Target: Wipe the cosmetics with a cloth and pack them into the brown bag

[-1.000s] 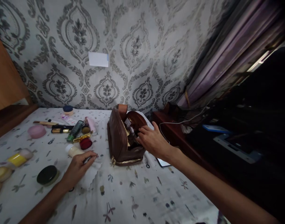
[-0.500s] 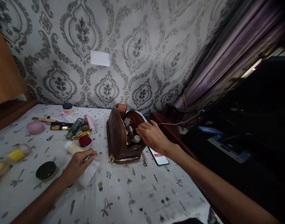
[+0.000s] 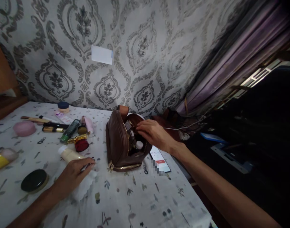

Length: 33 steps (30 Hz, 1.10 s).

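A brown makeup bag (image 3: pixel 117 139) stands unzipped on the cloth-covered table. Inside it sit several small items, among them a white round cap (image 3: pixel 139 145). My right hand (image 3: pixel 155 134) is over the bag's right rim, fingers stretched out and close together, their tips dipping into the opening; nothing shows in its grip. My left hand (image 3: pixel 78 171) rests low to the left of the bag, fingers closed against the thumb. Beneath it spreads a white tissue (image 3: pixel 82 191); whether the fingers grip it is hidden. A cream tube (image 3: pixel 70 154) with a white cap lies just behind that hand.
Left of the bag lie a red jar (image 3: pixel 81 145), a green tube (image 3: pixel 70 130), a pink tube (image 3: pixel 89 126), brushes (image 3: pixel 35 119), a pink round case (image 3: pixel 24 128) and a dark-lidded jar (image 3: pixel 34 181). A lit phone (image 3: pixel 162 160) is right of the bag, near the table's edge.
The view has shifted slightly, moving the table items left in the picture. My right hand stays at the bag's opening, its fingertips slightly farther left and higher. My left hand keeps its closed pose.
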### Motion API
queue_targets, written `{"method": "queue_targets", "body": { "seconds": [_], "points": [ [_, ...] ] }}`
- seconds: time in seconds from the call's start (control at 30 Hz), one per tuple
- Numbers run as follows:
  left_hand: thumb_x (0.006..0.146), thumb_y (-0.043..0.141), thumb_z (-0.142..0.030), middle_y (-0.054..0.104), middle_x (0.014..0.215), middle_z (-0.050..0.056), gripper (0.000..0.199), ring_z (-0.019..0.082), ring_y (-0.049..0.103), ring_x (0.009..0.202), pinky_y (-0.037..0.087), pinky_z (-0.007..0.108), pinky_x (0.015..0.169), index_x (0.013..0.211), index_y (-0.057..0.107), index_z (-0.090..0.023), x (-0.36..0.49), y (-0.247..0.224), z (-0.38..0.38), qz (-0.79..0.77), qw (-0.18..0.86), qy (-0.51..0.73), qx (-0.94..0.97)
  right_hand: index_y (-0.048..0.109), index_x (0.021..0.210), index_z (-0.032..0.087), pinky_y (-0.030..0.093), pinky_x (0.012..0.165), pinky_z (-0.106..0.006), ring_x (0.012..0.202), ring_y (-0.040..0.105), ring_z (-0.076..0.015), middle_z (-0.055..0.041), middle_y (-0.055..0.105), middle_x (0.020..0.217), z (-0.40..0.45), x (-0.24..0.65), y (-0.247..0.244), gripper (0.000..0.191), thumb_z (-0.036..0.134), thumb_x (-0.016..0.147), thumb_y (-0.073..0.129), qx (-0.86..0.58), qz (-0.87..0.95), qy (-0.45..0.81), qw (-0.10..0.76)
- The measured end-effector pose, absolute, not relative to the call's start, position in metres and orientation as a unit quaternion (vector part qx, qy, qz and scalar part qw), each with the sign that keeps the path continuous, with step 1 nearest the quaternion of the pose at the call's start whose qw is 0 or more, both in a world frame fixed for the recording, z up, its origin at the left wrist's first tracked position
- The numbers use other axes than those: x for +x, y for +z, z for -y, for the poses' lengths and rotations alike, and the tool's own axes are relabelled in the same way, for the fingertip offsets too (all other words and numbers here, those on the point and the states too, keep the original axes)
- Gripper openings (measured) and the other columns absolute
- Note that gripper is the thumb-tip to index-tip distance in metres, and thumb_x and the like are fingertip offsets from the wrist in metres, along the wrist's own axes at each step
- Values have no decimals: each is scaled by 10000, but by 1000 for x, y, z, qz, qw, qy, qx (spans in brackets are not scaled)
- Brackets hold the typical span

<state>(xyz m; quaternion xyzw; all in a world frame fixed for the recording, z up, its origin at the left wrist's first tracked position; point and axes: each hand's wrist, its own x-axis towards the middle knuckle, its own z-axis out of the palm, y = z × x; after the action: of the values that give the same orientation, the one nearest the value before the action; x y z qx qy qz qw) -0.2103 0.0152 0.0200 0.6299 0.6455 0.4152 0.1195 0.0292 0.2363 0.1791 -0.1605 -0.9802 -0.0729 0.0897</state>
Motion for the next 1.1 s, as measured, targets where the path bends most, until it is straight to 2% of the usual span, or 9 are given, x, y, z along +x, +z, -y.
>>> {"method": "queue_targets", "body": {
  "seconds": [0.1,0.23,0.4,0.6,0.8,0.97,1.1],
  "points": [
    [929,499,-382,795,903,18,271,205,757,823,580,252,735,852,720,-245,-210,19,-15,-646,108,408,636,729,991,162,408,1021,-400,1142,608,-245,-111,707,1150,-234,32,173,228,234,981,512,-113,989,-63,67],
    [927,493,-380,797,895,18,274,211,762,809,590,260,721,854,720,-245,-210,19,-14,-644,97,398,646,707,1063,153,375,1033,-432,1181,586,-260,-131,692,1162,-235,32,167,231,170,974,495,-159,981,-115,14],
    [924,493,-367,800,902,21,266,208,764,817,592,262,741,874,720,-237,-210,21,-14,-645,99,396,646,695,977,157,356,985,-417,1059,624,-239,-107,701,1029,-236,26,167,222,134,977,474,-196,967,-137,-88],
    [911,514,-380,802,901,12,252,206,763,827,591,265,763,859,720,-245,-209,24,-14,-649,115,394,640,634,1209,194,363,950,-425,1146,598,-263,-106,697,1107,-233,24,173,264,181,960,548,-235,960,-122,-90],
    [923,502,-384,795,883,20,268,206,759,814,595,275,779,875,725,-242,-210,21,-14,-652,113,395,637,656,1165,202,378,921,-410,1116,617,-262,-102,713,1076,-234,19,178,248,160,944,550,-236,958,-123,-105],
    [912,531,-394,803,893,19,262,203,764,811,603,272,793,873,741,-241,-210,18,-14,-648,101,405,637,665,1147,195,349,971,-453,1131,606,-264,-112,712,1100,-230,21,180,283,113,955,474,-257,957,-122,-65],
    [904,542,-417,803,882,21,272,207,764,792,608,270,772,862,747,-242,-210,17,-15,-652,78,408,634,678,1109,189,350,980,-457,1150,596,-270,-115,708,1122,-228,27,182,239,144,952,502,-268,955,-121,-47]
  ]
}}
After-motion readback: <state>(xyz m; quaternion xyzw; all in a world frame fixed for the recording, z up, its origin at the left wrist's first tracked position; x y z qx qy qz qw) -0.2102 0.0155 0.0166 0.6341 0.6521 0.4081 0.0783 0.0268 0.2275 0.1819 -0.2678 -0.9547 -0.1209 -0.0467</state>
